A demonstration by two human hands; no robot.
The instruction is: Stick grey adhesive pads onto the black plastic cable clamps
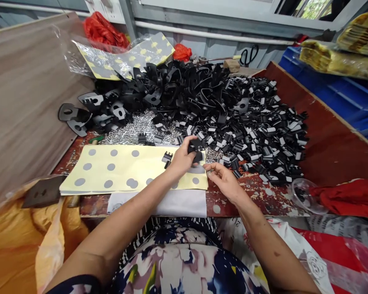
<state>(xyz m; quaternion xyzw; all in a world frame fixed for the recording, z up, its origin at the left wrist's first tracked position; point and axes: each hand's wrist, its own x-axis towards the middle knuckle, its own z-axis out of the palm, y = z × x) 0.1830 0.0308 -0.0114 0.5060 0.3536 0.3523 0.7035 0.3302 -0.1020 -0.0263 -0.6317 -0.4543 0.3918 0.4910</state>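
Note:
My left hand (182,157) is over the right end of a stack of yellow sheets with grey dots (98,156), its fingers closed around a black plastic part (197,156) that they partly cover. Just right of the sheets' edge, my right hand (223,179) has thumb and fingertips pinched together; whatever is between them is too small to make out. A loose black toothed clip piece (167,157) lies on the sheets beside my left wrist. Behind the sheets spreads a heap of small silver metal pins (138,127).
Large black curved plastic parts (178,87) are heaped at the back, with small black clip pieces (263,134) piled to the right. Wooden boards (27,81) wall the left side. A clear plastic cup (305,196) sits at the right front beside red cloth (349,198). Black-handled scissors (249,55) stand behind.

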